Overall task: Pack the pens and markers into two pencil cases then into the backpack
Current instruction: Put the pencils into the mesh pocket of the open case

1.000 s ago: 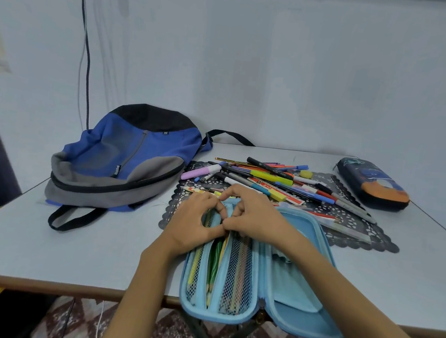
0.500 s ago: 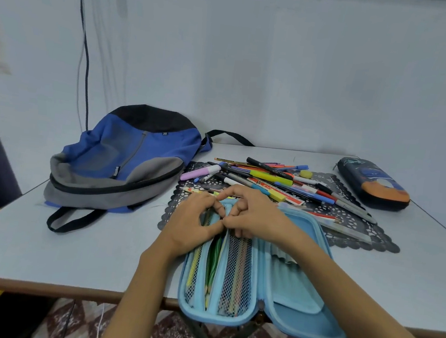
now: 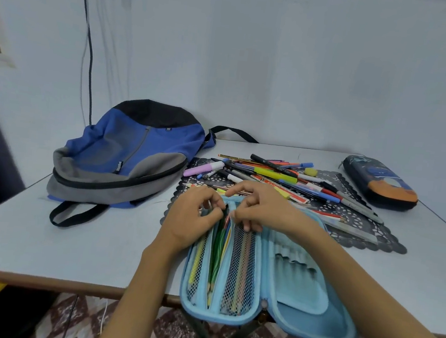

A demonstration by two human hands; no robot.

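Both hands worked at the far end of the light-blue hard-shell pencil case [image 3: 311, 315], which lay opened flat at the front of the white table [image 3: 70, 249]. The left hand [image 3: 191, 220] had its fingers curled at the mouth of the left mesh pocket [image 3: 196, 270]. It appeared to pinch the pocket rim, though fabric or pen tip could not be told. The right hand [image 3: 264, 211] pinched the far edge of the centre mesh divider [image 3: 241, 267] between thumb and fingertips, spreading the slot. Several pens stood inside it already.

Hazards, as judged:
- The case's near end overhung the table's front edge, so downward pressure there could tip it to the floor.
- Releasing the divider early would close the slot on the loaded pens.
- The loose pile of pens and markers [image 3: 284, 178] lay just beyond the knuckles on the black lace-pattern mat [image 3: 369, 233] — a forward sweep could scatter them.

Clearance: bare table lay to the left of the case, between it and the blue-grey fabric backpack [image 3: 124, 153]. The dark zipped second pencil case [image 3: 379, 185] sat well apart at far right, near that edge.
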